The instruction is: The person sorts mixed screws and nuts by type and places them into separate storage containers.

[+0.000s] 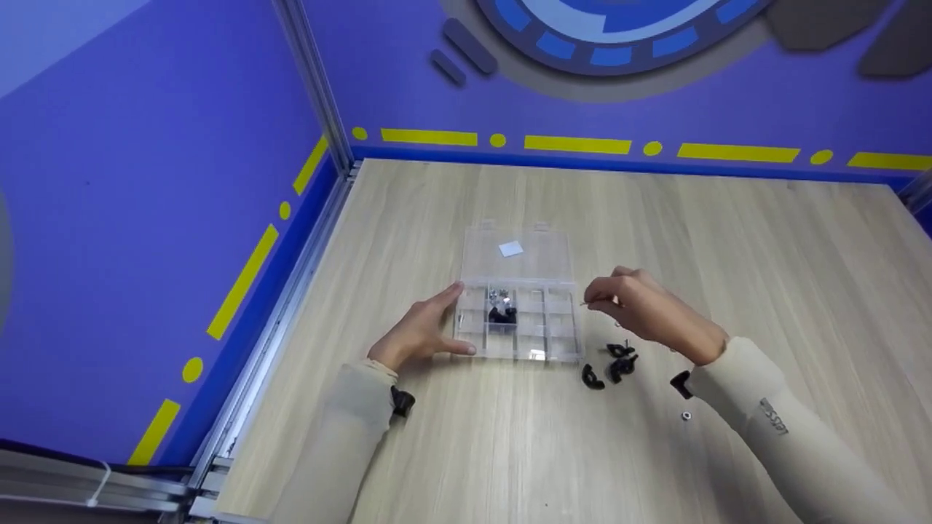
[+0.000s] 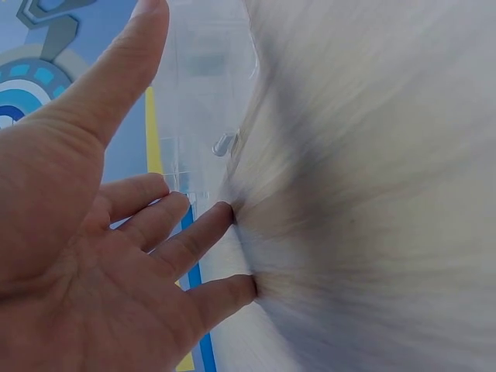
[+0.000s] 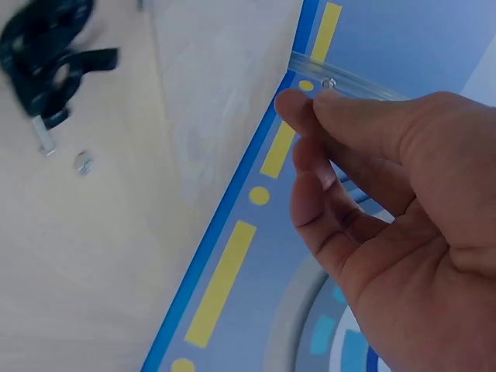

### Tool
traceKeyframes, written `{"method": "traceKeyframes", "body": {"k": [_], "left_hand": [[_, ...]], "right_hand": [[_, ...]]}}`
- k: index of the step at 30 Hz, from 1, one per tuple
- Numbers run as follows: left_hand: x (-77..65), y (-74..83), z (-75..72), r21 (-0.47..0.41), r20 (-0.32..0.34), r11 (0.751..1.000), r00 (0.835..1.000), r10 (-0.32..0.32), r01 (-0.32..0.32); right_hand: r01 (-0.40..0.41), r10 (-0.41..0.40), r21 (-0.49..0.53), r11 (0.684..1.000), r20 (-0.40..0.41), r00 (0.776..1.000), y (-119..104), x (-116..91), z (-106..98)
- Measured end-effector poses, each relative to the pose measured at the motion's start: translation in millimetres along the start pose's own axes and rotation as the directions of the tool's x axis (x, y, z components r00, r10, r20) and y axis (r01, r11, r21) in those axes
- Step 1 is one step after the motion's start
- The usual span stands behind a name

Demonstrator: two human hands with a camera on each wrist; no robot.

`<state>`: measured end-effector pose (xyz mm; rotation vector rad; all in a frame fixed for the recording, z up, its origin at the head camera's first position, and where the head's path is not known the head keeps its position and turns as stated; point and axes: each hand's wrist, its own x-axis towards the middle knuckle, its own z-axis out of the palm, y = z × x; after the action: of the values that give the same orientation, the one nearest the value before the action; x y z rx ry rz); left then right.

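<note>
Right hand (image 1: 633, 302) pinches a small metal piece (image 3: 328, 83) just right of the open clear box (image 1: 531, 326), left hand (image 1: 419, 331) spread wide at the box's left side, black parts (image 1: 621, 370) lying on the table (image 1: 502, 451) at its near right

Blue-purple walls (image 1: 182, 131) bearing yellow dashes (image 1: 578, 145) and dots (image 1: 653, 148) meet at a metal post (image 1: 313, 80) beside the wood-grain table (image 1: 728, 240).

We look across a pale wood-grain table (image 1: 728, 247) — soft light gleaming on its surface — toward violet-blue walls (image 1: 160, 182) banded with yellow dashes and dots (image 1: 429, 137), a metal post (image 1: 314, 80) marking their corner.
</note>
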<state>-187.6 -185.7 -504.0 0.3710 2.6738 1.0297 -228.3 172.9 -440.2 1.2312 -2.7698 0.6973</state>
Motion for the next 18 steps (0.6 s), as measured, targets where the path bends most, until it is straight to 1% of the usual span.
{"method": "traceKeyframes", "body": {"k": [4,6,8,10,13,18], "left_hand": [[-1.5,0.3,-0.7,0.002,-0.001,1.000,1.000,0.011,-0.011],[-1.7,0.4,-0.4,-0.002,-0.002,1.000,1.000,0.013,-0.013],[-1.7,0.4,-0.1,-0.005,-0.004,1.000,1.000,0.010,-0.010],[-1.5,0.3,0.1,-0.006,-0.006,1.000,1.000,0.003,-0.003],[-1.2,-0.1,0.0,-0.006,-0.007,1.000,1.000,-0.015,0.015],[-0.3,0.0,0.8,-0.013,-0.005,1.000,1.000,-0.024,0.024]], "right_hand": [[0.084,-0.086,-0.050,0.995,-0.037,0.996,-9.3,14.4,4.9],[0.109,-0.112,-0.068,0.992,-0.043,0.993,-14.0,21.0,7.1],[0.111,-0.114,-0.076,0.991,-0.042,0.993,-19.6,26.8,8.4],[0.109,-0.112,-0.068,0.992,-0.041,0.993,-24.6,32.2,10.3],[0.119,-0.120,-0.029,0.993,-0.027,0.992,-31.6,41.4,15.7],[0.161,-0.162,0.028,0.987,0.031,0.986,-42.1,58.3,29.5]]}}
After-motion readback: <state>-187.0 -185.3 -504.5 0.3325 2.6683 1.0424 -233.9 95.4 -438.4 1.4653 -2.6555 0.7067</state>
